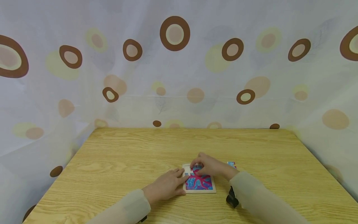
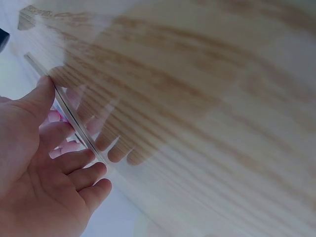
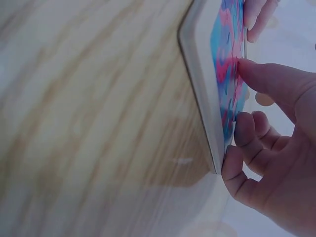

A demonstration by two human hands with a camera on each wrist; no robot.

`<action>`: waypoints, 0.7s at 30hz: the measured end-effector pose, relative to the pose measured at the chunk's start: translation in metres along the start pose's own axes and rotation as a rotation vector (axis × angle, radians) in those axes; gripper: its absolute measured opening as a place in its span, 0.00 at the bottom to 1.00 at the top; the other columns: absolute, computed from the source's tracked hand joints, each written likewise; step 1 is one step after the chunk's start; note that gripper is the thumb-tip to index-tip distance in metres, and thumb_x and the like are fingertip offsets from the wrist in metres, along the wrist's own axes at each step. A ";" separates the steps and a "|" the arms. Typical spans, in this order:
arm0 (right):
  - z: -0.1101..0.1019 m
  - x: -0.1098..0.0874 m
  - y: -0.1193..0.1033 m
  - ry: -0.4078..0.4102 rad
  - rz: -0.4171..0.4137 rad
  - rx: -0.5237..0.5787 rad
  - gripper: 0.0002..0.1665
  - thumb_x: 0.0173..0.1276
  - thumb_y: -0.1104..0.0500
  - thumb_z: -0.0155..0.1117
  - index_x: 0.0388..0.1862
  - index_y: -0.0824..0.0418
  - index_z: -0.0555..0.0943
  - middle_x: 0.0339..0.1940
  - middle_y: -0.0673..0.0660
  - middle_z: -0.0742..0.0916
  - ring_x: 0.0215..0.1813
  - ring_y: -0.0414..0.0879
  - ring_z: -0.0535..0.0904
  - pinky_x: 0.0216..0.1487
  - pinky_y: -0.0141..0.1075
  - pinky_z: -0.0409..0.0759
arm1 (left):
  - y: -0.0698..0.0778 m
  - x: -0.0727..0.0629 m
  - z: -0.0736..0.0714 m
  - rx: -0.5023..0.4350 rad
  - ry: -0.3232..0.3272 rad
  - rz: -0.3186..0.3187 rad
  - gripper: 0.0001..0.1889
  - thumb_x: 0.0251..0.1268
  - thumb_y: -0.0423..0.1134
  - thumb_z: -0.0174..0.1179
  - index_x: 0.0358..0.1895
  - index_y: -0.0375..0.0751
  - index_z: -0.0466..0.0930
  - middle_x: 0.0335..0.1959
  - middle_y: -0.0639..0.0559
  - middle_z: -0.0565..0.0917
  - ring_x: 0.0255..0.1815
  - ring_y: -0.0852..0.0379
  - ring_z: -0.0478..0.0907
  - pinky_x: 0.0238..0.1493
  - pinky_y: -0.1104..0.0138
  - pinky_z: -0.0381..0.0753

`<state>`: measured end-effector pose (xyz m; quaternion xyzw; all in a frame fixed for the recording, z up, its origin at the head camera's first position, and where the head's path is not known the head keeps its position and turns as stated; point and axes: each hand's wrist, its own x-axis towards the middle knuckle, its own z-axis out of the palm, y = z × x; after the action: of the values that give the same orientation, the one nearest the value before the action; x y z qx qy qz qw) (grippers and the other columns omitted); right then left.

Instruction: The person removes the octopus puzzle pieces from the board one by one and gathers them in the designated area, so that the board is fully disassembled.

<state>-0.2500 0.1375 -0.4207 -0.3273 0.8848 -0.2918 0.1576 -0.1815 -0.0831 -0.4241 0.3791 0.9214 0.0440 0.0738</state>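
A jigsaw puzzle in a pale tray (image 1: pixel 199 191) lies flat on the table, its picture (image 1: pixel 195 183) blue, purple and pink. At the tray's upper left, a bare white patch (image 1: pixel 188 170) shows. My left hand (image 1: pixel 167 184) rests along the left edge; in the left wrist view its thumb (image 2: pixel 42 96) touches the rim, the fingers loosely bent. Over the upper part of the picture, my right hand (image 1: pixel 208 165) pinches a puzzle piece (image 1: pixel 197 167) between curled fingers and thumb. In the right wrist view that thumb (image 3: pixel 256 74) meets the picture surface; the piece's outline is partly hidden.
Another blue and red puzzle piece (image 1: pixel 231 163) lies on the wooden table (image 1: pixel 134 149), partly behind the right wrist. A pale patterned cloth (image 1: pixel 179 71) hangs behind the table and along both sides. Dark straps with a camera (image 1: pixel 232 197) sit at the wrists.
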 end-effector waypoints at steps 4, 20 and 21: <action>0.000 0.000 0.001 0.013 -0.011 0.032 0.12 0.60 0.66 0.65 0.40 0.53 0.82 0.35 0.55 0.71 0.36 0.49 0.67 0.36 0.40 0.70 | 0.000 0.000 -0.001 0.010 0.002 0.007 0.31 0.65 0.55 0.51 0.67 0.44 0.64 0.67 0.41 0.62 0.67 0.46 0.59 0.64 0.59 0.60; -0.005 -0.003 0.014 0.077 0.018 0.269 0.06 0.68 0.67 0.55 0.39 0.64 0.79 0.29 0.54 0.79 0.28 0.45 0.72 0.28 0.36 0.74 | 0.001 0.000 -0.003 0.012 -0.017 0.000 0.31 0.66 0.56 0.50 0.68 0.44 0.63 0.67 0.41 0.61 0.67 0.47 0.58 0.65 0.61 0.59; -0.005 -0.003 0.015 0.075 0.016 0.276 0.06 0.67 0.67 0.54 0.39 0.63 0.79 0.28 0.54 0.79 0.27 0.45 0.71 0.28 0.36 0.73 | 0.000 0.000 -0.003 0.015 -0.016 0.001 0.31 0.66 0.56 0.49 0.68 0.44 0.63 0.67 0.41 0.61 0.67 0.47 0.58 0.65 0.60 0.59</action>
<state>-0.2575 0.1504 -0.4255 -0.2843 0.8441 -0.4214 0.1705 -0.1817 -0.0829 -0.4216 0.3805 0.9208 0.0340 0.0783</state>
